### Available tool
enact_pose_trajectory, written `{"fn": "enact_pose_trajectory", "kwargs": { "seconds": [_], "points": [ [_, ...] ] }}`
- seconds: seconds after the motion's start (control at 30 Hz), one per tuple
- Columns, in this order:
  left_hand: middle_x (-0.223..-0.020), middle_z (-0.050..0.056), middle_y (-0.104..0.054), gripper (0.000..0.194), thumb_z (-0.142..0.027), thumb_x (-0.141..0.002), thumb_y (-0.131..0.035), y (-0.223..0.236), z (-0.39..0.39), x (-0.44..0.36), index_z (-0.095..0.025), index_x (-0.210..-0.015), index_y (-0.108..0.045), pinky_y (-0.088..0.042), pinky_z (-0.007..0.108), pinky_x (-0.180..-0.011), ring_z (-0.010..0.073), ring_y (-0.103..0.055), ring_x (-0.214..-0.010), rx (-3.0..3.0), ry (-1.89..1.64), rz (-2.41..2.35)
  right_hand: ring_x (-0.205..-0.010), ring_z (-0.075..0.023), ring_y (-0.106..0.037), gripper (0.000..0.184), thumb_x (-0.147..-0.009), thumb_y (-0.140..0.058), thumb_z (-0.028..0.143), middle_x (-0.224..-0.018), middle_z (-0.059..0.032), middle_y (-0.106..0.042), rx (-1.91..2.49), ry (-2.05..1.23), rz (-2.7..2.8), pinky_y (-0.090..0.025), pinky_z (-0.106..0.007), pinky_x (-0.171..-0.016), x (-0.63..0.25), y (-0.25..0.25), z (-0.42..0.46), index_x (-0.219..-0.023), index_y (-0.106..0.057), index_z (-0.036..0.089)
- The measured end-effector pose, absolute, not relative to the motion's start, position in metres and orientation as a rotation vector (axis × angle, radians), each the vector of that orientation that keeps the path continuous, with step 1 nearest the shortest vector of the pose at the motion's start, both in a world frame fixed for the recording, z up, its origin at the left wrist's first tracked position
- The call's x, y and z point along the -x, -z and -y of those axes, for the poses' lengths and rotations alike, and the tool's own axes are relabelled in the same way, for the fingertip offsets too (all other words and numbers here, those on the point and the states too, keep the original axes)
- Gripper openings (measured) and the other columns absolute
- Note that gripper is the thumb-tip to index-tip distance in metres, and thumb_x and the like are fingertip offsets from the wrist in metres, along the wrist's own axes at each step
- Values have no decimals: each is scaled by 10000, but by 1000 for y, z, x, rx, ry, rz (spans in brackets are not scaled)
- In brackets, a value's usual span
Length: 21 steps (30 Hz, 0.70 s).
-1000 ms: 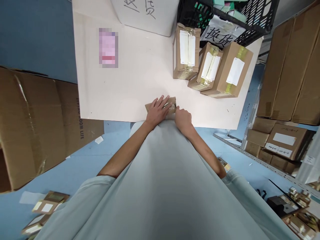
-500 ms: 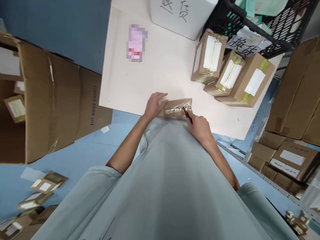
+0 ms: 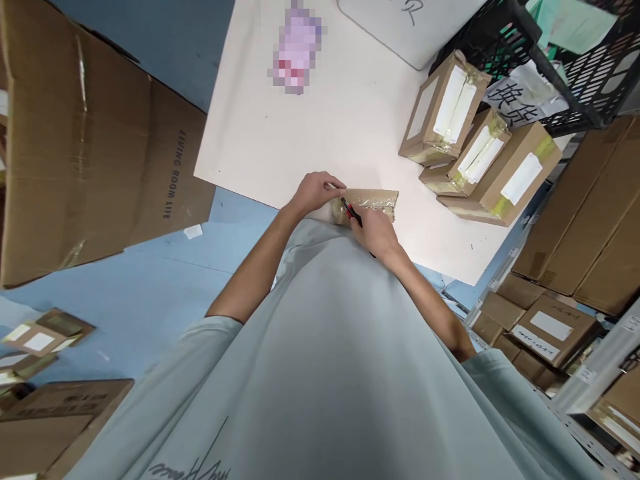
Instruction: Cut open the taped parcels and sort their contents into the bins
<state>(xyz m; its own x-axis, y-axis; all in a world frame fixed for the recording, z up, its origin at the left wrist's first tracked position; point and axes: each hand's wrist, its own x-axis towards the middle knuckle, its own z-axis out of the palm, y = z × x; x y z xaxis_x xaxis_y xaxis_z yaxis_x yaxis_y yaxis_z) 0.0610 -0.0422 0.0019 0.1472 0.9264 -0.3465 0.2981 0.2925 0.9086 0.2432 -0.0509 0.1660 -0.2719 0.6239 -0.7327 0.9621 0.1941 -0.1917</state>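
A small taped cardboard box (image 3: 375,197) lies at the near edge of the white table, close against my shirt. My left hand (image 3: 316,191) grips its left end, thumb and fingers drawn together at the far left corner. My right hand (image 3: 376,232) is closed round a red and black utility knife (image 3: 354,213). The knife's tip is at the left part of the box's top, close to my left fingers. Clear tape shines along the top. My right hand covers part of the near side.
Several labelled cartons (image 3: 450,110) stand on the table (image 3: 330,127) at the right, beside a black crate (image 3: 575,110). A white bin (image 3: 400,27) and a blurred pink item (image 3: 299,50) lie farther back. A large open carton (image 3: 110,147) is at the left; shelved boxes (image 3: 555,327) are at the right.
The knife in my right hand has moved left along the box, from its right end to near the left end. My left hand stays at the left end. The camera view has shifted and turned.
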Motion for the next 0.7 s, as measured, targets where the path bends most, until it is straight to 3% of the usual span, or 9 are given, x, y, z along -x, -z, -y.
{"fn": "enact_pose_trajectory", "kwargs": {
  "seconds": [0.27, 0.47, 0.7],
  "points": [
    [-1127, 60, -863, 126, -316, -946, -853, 4, 41, -65, -253, -1038, -913, -617, 429, -1008, 254, -779, -988, -1245, -672, -1448, -1068, -295, -781, 398, -1147, -398, 183, -1198, -121, -841, -1537, 987, -1937, -572, -360, -945, -237, -161, 55, -1393, -711, 171],
    [-1158, 67, -859, 166, -335, -959, -816, 5, 46, -70, -238, -1061, -904, -611, 454, -1032, 252, -780, -989, -1280, -686, -1483, -1147, -302, -753, 334, -1124, -468, 157, -1255, -162, -824, -1469, 974, -1927, -554, -348, -955, -238, -159, 63, -1321, -738, 139],
    [-1130, 72, -861, 169, -285, -942, -790, 5, 55, -77, -234, -1058, -901, -611, 400, -990, 244, -768, -993, -1300, -700, -1511, -1123, -295, -755, 368, -1042, -508, 89, -1224, -129, -837, -1365, 976, -1919, -547, -315, -878, -245, -170, 63, -1267, -782, 187]
  ]
}}
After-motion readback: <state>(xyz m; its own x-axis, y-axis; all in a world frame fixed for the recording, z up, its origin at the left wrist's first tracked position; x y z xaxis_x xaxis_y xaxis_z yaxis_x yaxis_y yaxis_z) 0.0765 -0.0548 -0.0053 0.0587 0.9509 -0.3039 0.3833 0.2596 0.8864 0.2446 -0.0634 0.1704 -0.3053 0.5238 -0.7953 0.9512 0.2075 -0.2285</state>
